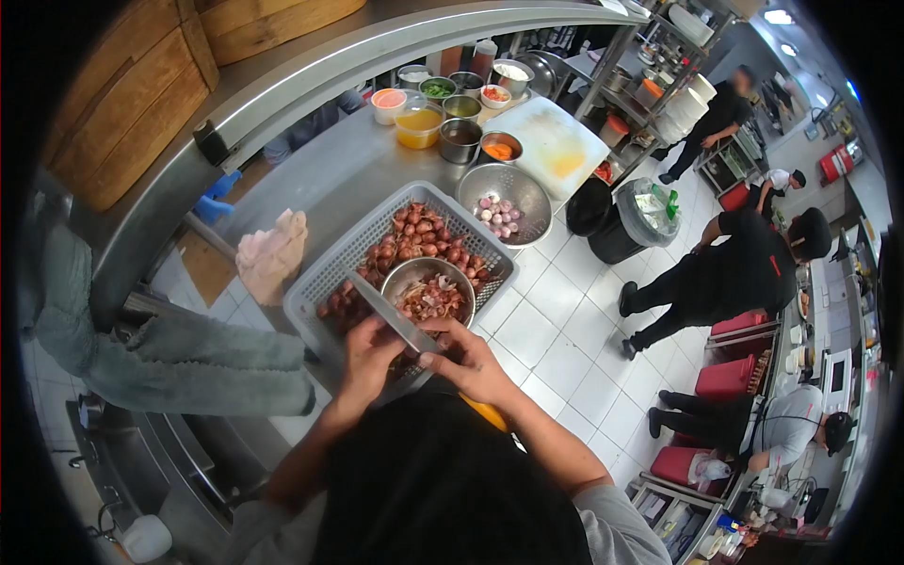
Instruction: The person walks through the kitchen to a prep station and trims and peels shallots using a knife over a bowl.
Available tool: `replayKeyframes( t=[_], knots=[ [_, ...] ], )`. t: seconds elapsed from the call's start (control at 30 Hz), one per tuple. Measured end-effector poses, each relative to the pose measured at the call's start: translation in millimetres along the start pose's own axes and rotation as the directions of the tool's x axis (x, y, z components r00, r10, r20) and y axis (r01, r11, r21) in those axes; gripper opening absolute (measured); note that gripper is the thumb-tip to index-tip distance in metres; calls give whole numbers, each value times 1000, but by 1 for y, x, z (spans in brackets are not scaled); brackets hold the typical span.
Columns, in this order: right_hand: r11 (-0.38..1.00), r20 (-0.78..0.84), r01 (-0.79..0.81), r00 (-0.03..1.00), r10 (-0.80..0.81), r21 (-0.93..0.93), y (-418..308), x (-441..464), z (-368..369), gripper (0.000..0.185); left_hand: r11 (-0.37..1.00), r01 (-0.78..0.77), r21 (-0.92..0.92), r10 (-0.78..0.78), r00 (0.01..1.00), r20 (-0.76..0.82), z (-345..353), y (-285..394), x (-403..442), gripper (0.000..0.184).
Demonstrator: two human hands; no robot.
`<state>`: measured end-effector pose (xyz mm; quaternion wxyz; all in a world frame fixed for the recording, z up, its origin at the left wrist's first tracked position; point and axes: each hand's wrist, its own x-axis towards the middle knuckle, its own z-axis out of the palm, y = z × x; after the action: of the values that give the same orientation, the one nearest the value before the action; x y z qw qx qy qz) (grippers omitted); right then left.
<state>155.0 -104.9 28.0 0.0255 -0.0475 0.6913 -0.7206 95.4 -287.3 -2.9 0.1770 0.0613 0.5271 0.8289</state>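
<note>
My right hand (466, 363) is closed around a wide-bladed knife (391, 314), its blade slanting up and left over the crate. A yellow piece shows below my right wrist; whether it is the handle I cannot tell. My left hand (369, 356) is curled close to the blade, and whatever its fingers pinch is hidden. Beneath the hands sits a grey perforated crate (306, 294) full of red shallots (414, 231). Inside it, a steel bowl (391, 276) holds papery skins and trimmings (435, 298). Peeled shallots (499, 215) lie in a steel colander (534, 193) beyond the crate.
Tubs of sauces and chopped food (417, 125) stand behind the crate, beside a stained white cutting board (541, 141). A pinkish cloth (271, 254) lies left. A lined bin (645, 221) stands on the tiled floor. Several people (744, 268) work at the right.
</note>
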Motion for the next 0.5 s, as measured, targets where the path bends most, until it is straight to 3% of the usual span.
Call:
replayKeyframes(
  t=[0.1,0.13,0.27,0.37,0.47,0.5],
  knots=[
    [905,101,-236,972,213,355,-9,1,-9,37,995,36,-92,-33,999,27,2,2,2,28],
    [890,88,-225,974,206,397,-10,2,-8,34,995,28,-99,-26,999,24,0,-2,3,27],
    [920,-80,-230,960,268,319,19,11,-27,35,986,78,-150,-68,995,74,-3,3,4,26],
    [925,-35,-353,932,361,139,8,7,-33,42,967,102,-235,-80,992,100,-2,6,4,27],
    [990,-89,-138,987,135,-22,5,1,-21,51,984,58,-170,-38,992,122,-6,-4,6,32],
    [991,-61,-127,990,125,-37,3,-1,-18,53,988,50,-147,-36,994,99,-5,-4,6,33]
  ],
)
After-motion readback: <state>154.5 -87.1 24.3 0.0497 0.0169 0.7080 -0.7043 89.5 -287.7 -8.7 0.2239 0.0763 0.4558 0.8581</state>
